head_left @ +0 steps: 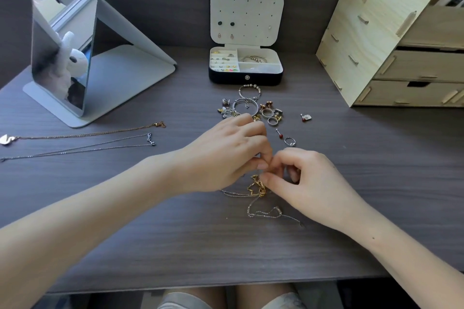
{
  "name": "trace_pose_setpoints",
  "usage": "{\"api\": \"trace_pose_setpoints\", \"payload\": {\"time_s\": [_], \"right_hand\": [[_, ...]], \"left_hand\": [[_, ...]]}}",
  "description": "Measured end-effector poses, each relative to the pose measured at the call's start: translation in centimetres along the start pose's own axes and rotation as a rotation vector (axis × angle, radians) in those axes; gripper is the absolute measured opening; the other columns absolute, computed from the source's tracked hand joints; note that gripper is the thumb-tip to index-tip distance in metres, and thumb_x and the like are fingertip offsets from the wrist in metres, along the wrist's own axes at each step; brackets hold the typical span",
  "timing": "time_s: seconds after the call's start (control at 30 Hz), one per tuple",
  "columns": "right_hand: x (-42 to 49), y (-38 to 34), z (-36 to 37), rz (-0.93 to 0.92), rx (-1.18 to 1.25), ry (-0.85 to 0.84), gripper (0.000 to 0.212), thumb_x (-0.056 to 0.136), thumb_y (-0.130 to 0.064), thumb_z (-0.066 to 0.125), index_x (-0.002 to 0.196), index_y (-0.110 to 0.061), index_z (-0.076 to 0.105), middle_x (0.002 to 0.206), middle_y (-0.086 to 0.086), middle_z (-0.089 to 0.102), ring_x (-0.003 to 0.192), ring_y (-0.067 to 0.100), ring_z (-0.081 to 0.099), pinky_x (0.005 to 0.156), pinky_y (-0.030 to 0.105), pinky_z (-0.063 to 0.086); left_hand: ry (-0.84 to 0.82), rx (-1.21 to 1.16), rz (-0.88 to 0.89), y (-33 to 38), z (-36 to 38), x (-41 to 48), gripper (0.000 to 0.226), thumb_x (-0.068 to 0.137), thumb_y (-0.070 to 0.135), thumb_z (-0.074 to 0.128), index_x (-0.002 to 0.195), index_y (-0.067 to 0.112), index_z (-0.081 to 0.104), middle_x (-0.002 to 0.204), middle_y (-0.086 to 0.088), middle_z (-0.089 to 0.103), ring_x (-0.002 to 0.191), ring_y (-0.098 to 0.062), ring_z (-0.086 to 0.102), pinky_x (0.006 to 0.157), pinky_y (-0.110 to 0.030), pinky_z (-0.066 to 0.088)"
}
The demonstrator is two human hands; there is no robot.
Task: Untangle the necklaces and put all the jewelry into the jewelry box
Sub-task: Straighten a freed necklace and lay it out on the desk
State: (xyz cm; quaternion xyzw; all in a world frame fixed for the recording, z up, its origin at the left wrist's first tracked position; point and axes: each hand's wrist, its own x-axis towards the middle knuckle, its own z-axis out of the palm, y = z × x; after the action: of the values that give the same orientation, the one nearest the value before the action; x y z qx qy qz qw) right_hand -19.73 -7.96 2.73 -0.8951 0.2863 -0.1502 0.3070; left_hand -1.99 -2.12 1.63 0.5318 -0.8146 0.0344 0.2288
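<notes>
Just between the fingers [269, 179], tangled necklaces [255, 186].

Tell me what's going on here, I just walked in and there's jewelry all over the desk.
A person is working on a tangle of chains, gold and silver, pinching it with the left hand and the right hand near the front of the desk. Two necklaces lie stretched out straight to the left. Rings, bangles and earrings sit in a loose pile in front of the open jewelry box, which already holds a few pieces.
</notes>
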Motion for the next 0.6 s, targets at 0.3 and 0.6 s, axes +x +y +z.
{"api": "trace_pose_setpoints", "payload": {"time_s": [0.3,0.6], "right_hand": [[0.0,0.6,-0.7,0.116,-0.115,-0.012,0.023,0.079,-0.043,0.059,0.062,-0.028,0.058,0.056,-0.025,0.053,0.056,0.0,0.047,0.049,0.016,0.032],[0.1,0.4,-0.7,0.169,-0.342,0.054,0.027,0.087,-0.047,0.055,0.072,-0.025,0.061,0.066,-0.01,0.054,0.074,0.015,0.054,0.062,0.027,0.034]], "left_hand": [[0.072,0.048,-0.009,0.3,1.2,1.0,0.025,0.088,0.031,0.046,0.081,0.015,0.064,0.081,-0.004,0.055,0.077,-0.015,0.033,0.066,-0.035,0.034],[0.061,0.041,-0.08,1.0,1.1,0.7,0.029,0.088,0.038,0.046,0.08,0.018,0.066,0.08,-0.003,0.055,0.075,-0.019,0.043,0.064,-0.033,0.041]]}}
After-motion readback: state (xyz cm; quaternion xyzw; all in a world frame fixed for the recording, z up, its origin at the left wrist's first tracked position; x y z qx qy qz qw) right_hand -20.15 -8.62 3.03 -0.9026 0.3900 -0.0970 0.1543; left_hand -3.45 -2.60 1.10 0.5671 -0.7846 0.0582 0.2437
